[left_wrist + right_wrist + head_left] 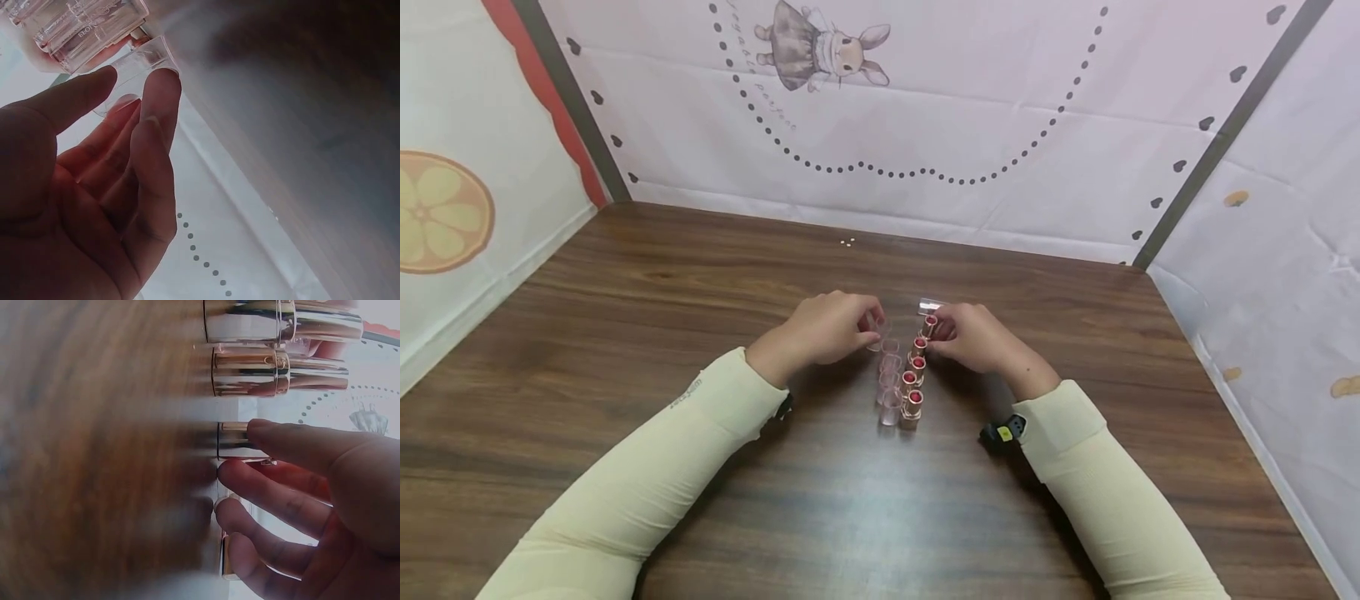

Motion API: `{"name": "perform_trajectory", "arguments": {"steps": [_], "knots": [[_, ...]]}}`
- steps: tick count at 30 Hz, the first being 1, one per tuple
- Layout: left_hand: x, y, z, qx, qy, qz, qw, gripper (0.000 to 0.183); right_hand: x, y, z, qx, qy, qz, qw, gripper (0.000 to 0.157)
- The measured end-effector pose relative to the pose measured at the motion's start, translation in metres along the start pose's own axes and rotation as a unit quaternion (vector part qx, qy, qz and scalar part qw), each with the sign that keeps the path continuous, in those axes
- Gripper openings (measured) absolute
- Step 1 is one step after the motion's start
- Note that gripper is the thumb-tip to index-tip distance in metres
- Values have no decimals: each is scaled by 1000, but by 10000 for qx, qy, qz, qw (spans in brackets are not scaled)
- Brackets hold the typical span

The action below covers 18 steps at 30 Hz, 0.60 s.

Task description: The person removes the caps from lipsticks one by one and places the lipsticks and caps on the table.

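Observation:
Several open lipsticks [913,403] with red tips and shiny rose-gold bodies stand upright in a row running away from me. Beside them on the left runs a row of clear caps [891,408]. My left hand [827,329] pinches a clear lipstick cap [128,78] between thumb and fingertips at the far end of the cap row. My right hand [976,336] holds the farthest lipstick [234,440] low on its base, thumb on one side and fingers on the other. Its red tip shows above the fingers in the head view.
A flat clear piece with a silvery face [931,307] lies just behind the farthest lipstick. Some tiny white bits [847,242] lie near the back edge of the wooden table [865,517]. Printed cloth walls [940,125] enclose the back and sides.

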<state>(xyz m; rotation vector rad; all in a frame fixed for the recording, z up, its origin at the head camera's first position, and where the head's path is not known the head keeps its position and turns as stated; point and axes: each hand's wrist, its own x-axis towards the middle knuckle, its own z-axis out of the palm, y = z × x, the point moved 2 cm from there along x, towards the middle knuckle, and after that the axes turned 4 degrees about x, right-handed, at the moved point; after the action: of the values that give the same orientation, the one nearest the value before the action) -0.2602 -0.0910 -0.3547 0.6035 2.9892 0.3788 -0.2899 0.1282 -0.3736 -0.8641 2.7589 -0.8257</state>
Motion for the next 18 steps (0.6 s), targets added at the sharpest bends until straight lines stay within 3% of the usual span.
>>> {"name": "perform_trajectory", "arguments": {"steps": [10, 18], "knots": [[-2, 2, 1, -72, -63, 55, 9999, 25, -1, -4, -1, -10, -208, 74, 9998, 17], [0, 3, 2, -57, -61, 50, 10000, 28, -1, -4, -1, 28, -68, -11, 10000, 17]]}}
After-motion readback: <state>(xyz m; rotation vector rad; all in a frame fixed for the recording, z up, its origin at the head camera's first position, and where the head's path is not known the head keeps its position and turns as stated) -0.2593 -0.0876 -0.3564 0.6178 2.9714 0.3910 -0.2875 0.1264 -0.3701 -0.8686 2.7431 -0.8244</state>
